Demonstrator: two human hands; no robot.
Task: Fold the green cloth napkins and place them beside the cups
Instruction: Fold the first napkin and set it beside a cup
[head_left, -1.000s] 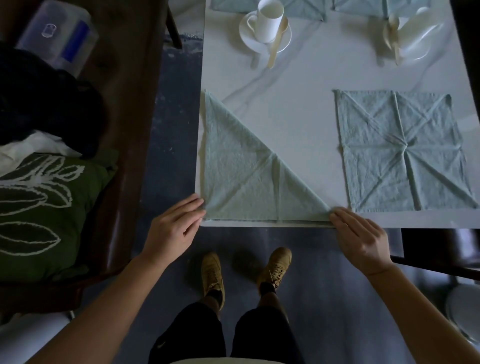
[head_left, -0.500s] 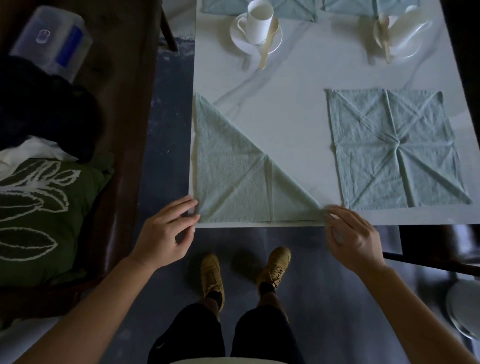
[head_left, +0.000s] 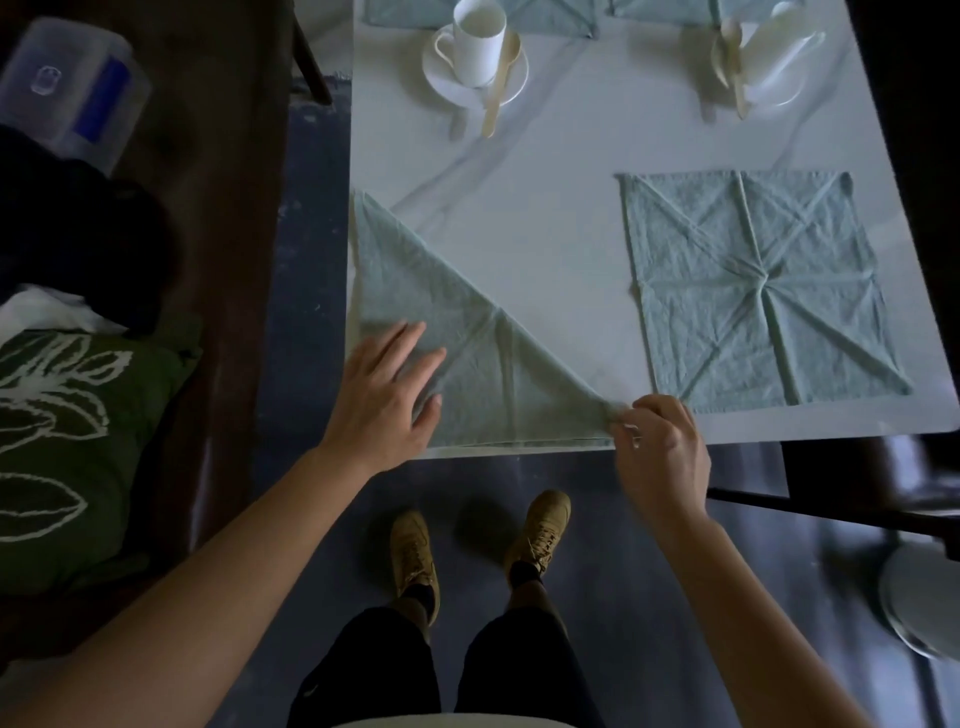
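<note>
Dimly lit in cool, muted tones. Brightest across the white table (head_left: 545, 171), lit from the far side, with soft shadows cast nearward beside the left cup (head_left: 478, 44). Washed out at the right cup (head_left: 779, 47). Near-black at left and far right. Slightly blurred at the right hand (head_left: 662, 452); bowed toward the edges.

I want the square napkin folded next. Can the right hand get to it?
Probably yes: the square napkin lies past the right hand, nothing between, but that hand pinches the folded napkin.

Marble table (head_left: 545, 208) – napkins (head_left: 758, 291), cups (head_left: 475, 44), spoons (head_left: 501, 78).
</note>
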